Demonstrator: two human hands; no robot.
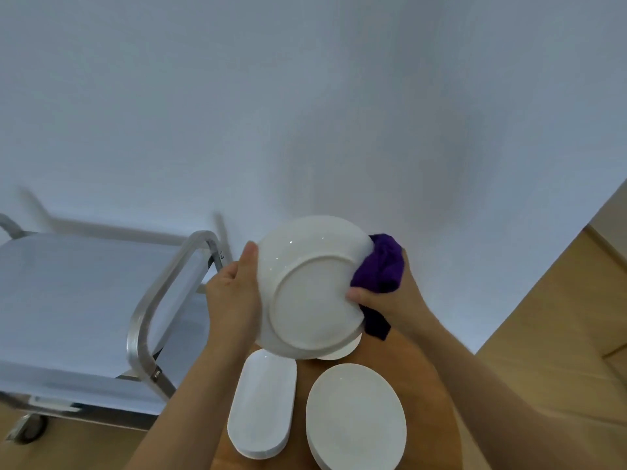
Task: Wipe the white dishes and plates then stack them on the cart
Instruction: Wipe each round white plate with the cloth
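A round white plate [310, 286] is held up in the air with its underside and foot ring facing me. My left hand [232, 293] grips its left rim, thumb on the near side. My right hand [383, 300] holds a purple cloth [381, 266] against the plate's right rim, thumb on the underside. Below, on a small wooden table [431, 395], lies a stack of oblong white dishes [261, 401] and a stack of oval white plates [354, 415]. Another white plate edge [342, 352] peeks out under the held plate. The metal cart [84, 300] stands to the left.
The cart has a bare pale top shelf, a curved steel handle [159, 300] on its right side and a caster [30, 429] at lower left. A plain white wall fills the upper view. Wooden floor and a wooden panel [576, 317] lie at the right.
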